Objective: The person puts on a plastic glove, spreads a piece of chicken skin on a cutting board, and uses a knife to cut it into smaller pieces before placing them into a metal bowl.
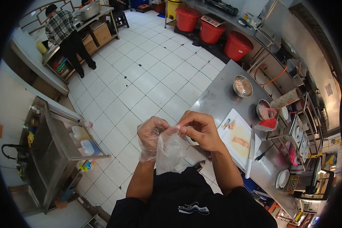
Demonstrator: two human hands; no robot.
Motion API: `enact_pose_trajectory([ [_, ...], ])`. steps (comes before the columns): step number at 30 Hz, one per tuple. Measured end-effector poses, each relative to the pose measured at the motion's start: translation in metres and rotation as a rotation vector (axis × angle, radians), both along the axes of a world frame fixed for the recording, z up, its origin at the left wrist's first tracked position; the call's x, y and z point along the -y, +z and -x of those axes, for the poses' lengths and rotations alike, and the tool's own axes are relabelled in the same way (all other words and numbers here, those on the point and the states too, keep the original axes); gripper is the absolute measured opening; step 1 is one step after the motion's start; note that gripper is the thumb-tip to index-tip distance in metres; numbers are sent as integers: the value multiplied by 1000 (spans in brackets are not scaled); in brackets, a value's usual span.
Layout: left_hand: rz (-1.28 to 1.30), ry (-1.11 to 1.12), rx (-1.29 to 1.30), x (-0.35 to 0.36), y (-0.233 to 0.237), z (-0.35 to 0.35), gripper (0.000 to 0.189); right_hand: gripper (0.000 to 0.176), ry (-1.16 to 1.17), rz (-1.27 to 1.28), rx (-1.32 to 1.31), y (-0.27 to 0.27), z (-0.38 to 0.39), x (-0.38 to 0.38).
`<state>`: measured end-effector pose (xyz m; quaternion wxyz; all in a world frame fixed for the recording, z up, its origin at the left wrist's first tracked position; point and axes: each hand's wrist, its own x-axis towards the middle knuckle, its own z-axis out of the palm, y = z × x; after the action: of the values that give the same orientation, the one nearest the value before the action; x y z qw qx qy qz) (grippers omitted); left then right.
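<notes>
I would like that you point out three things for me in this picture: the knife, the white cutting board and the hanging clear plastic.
Knife [252, 142], head view: on the blade.
White cutting board [239, 127], head view: on its bare surface.
Clear plastic [169, 150], head view: middle of the hanging part.

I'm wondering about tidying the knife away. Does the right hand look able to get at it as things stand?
Probably, once the right hand frees its fingers from the clear plastic: the knife lies nearby, its handle uncovered.
</notes>
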<state>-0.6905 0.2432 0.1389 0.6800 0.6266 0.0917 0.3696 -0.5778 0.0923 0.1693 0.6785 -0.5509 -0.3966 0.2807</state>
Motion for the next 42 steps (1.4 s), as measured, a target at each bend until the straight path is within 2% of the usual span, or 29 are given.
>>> enact_pose_trajectory([
  [1, -3, -23, -18, -4, -1, 1, 30, 9, 29, -8, -102, -4, 1, 2],
  [8, 10, -121, -203, -18, -7, 6, 31, 6, -293, 54, 73, -5, -7, 6],
  [13, -126, 38, -82, -15, -12, 1, 26, 8, -509, -13, -127, -16, -9, 6],
  [16, -240, 126, -95, -15, -17, -1, 26, 12, -180, 185, -137, -23, 2, 7],
  [17, -286, 146, -104, -14, -17, -2, 26, 12, -160, 168, -130, -23, 9, 5],
  [19, -250, 113, -151, -13, -17, -2, 23, 13, -121, 132, -114, -21, 23, -2],
  [20, -232, 95, -177, -12, -16, -1, 22, 11, -104, 107, -193, -30, 24, -1],
  [23, -118, -35, -184, -14, -10, -3, 18, 8, -217, 85, -143, -38, 16, 1],
  [29, 308, -431, -197, -19, -15, 2, 35, 3, -468, -9, -83, -38, 15, 3],
  [32, 415, -436, -198, -7, -19, -3, 29, 4, -465, 60, -22, -37, 18, 2],
  [35, 396, -356, -214, -3, -25, -6, 20, 10, -512, 73, 371, -39, 14, 2],
  [38, 340, -363, -282, 0, -15, -3, 17, 16, -406, 48, 176, -46, 13, 8],
  [41, 279, -222, -221, 2, -30, -7, 18, 18, -563, 23, 208, -33, 24, 1],
  [42, 197, -133, -217, 3, -33, -7, 17, 20, -617, 22, 318, -27, 32, 5],
])
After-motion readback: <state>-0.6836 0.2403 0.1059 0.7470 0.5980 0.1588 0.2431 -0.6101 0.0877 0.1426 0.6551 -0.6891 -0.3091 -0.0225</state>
